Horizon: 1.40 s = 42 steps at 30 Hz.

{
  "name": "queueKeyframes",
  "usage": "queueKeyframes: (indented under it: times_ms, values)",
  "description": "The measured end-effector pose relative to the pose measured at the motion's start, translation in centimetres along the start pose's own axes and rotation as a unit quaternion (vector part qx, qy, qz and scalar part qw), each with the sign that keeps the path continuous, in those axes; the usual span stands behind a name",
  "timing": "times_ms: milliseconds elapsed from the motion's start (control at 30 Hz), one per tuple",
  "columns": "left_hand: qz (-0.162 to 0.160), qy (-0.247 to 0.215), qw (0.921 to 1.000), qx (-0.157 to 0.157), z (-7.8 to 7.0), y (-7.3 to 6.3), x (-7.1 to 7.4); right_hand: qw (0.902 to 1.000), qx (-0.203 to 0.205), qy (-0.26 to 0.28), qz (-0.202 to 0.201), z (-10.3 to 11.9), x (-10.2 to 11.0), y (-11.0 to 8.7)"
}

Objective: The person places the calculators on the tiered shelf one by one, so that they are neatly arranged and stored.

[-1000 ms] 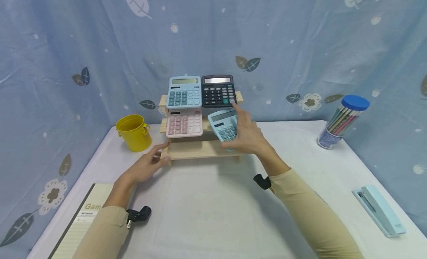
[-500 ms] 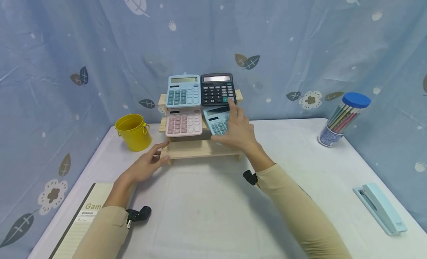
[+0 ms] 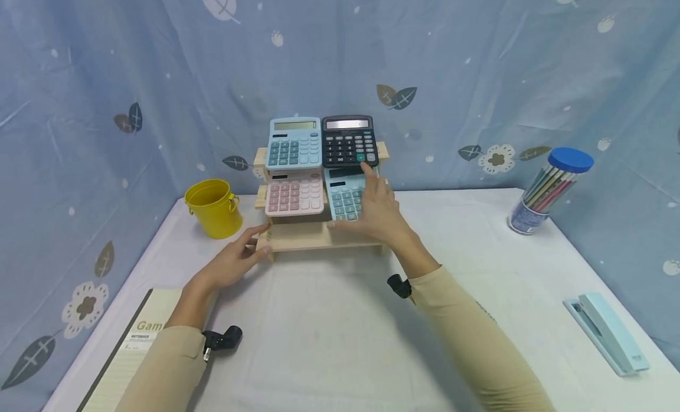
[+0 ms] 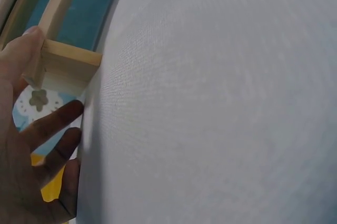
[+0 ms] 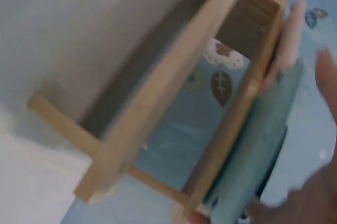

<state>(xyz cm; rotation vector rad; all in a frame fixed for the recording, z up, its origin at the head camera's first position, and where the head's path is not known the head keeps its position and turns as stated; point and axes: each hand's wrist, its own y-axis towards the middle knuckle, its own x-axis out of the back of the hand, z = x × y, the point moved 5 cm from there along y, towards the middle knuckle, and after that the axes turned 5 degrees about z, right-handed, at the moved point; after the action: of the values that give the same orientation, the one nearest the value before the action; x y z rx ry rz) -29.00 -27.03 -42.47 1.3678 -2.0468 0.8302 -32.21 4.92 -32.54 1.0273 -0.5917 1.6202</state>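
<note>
A three-tier wooden rack (image 3: pixel 303 236) stands at the back of the table. My left hand (image 3: pixel 234 263) grips the left end of its lowest tier; in the left wrist view the thumb lies on the wood and the other fingers spread beside it. My right hand (image 3: pixel 379 214) holds a light blue calculator (image 3: pixel 343 195) on the right of the middle tier, covering its right side. A pink calculator (image 3: pixel 294 193) leans beside it on the left. Above, another light blue calculator (image 3: pixel 294 143) and a black calculator (image 3: pixel 349 141) lean on the top tier.
A yellow bucket (image 3: pixel 216 214) stands left of the rack. A notebook (image 3: pixel 135 341) lies under the left forearm. To the right are a blue-lidded jar of pencils (image 3: pixel 549 190) and a light blue stapler (image 3: pixel 607 332). A patterned curtain (image 3: pixel 425 52) hangs behind.
My right hand has moved left with the light blue calculator, which has gone from tilted to nearly straight beside the pink one. The left hand stays at the rack's end.
</note>
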Motion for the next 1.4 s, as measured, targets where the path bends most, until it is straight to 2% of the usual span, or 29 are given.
queueKeyframes:
  times_ms: [100, 200, 467, 633, 933, 1033, 1133, 1300, 1400]
  values:
    - [0.001, -0.003, 1.0, 0.007, 0.2, -0.2, 0.0, 0.9978, 0.032, -0.005, 0.058, 0.0, 0.0, -0.3]
    - [-0.001, -0.003, 1.0, 0.008, 0.4, -0.4, 0.1, 0.9953, 0.055, -0.013, 0.079, -0.1, -0.1, -0.3]
    - [0.0, -0.006, 1.0, 0.006, 0.7, -0.3, -0.3, 0.9977, 0.052, 0.004, 0.043, -1.1, -0.4, 0.3]
    - [0.002, -0.004, 1.0, -0.002, 0.3, 0.0, -0.6, 0.9984, 0.046, 0.026, 0.019, -2.0, -0.3, 0.3]
    - [0.003, -0.001, 1.0, 0.002, -0.1, 0.4, -0.7, 0.999, 0.029, 0.027, 0.023, -2.8, -0.3, 0.5]
    - [-0.001, 0.003, 1.0, -0.004, -0.2, 0.6, -0.7, 0.9984, 0.048, 0.026, 0.015, -3.0, -0.1, 0.3]
    - [0.001, 0.004, 0.9998, -0.021, -0.4, 0.3, -0.9, 0.9959, 0.086, 0.026, 0.005, -3.2, 0.1, -0.6]
    - [0.017, -0.002, 0.9993, -0.034, -1.1, -1.2, -1.2, 0.9906, 0.135, 0.025, -0.002, -3.9, 0.5, -2.1]
    - [0.014, 0.008, 0.9988, -0.047, -2.1, -2.2, -1.0, 0.9873, 0.153, 0.034, -0.025, -4.2, 1.0, -2.0]
